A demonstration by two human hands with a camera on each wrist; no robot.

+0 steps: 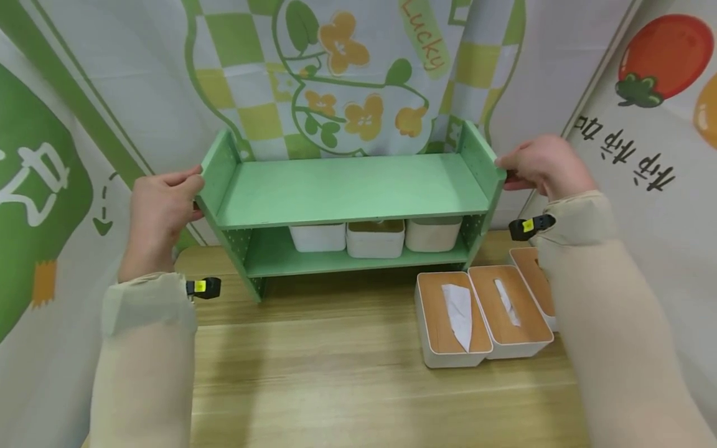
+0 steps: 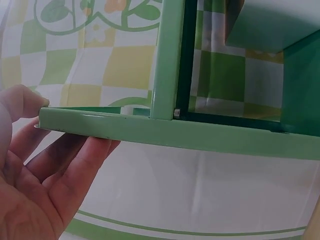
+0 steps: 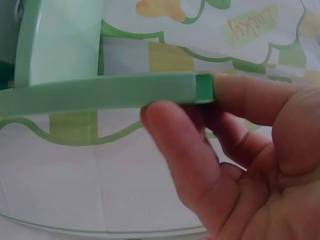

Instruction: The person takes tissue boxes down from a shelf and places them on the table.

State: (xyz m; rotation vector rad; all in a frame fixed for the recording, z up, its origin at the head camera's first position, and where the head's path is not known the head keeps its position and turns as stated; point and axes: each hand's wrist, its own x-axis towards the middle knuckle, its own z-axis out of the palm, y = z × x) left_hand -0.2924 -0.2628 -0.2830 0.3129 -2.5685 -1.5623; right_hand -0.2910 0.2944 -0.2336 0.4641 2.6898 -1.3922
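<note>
A light green two-tier shelf (image 1: 347,186) stands toward the back of the wooden table, its side panels rising above the top board. My left hand (image 1: 162,211) pinches the upper edge of the left panel (image 2: 120,127); in the left wrist view, the thumb is at its end and the fingers lie against its outer face. At the opposite side, my right hand (image 1: 551,165) grips the upper end of the right panel (image 3: 120,92) between thumb and fingers. White boxes (image 1: 375,244) sit in a row on the lower board, their upper parts partly hidden by the top board.
Tissue boxes with wood-coloured lids (image 1: 428,298) stand on the table (image 1: 313,373) at the right front of the shelf, one partly behind my right sleeve. White tissue (image 1: 459,314) shows in two lids. A patterned cloth (image 1: 358,81) hangs behind the shelf.
</note>
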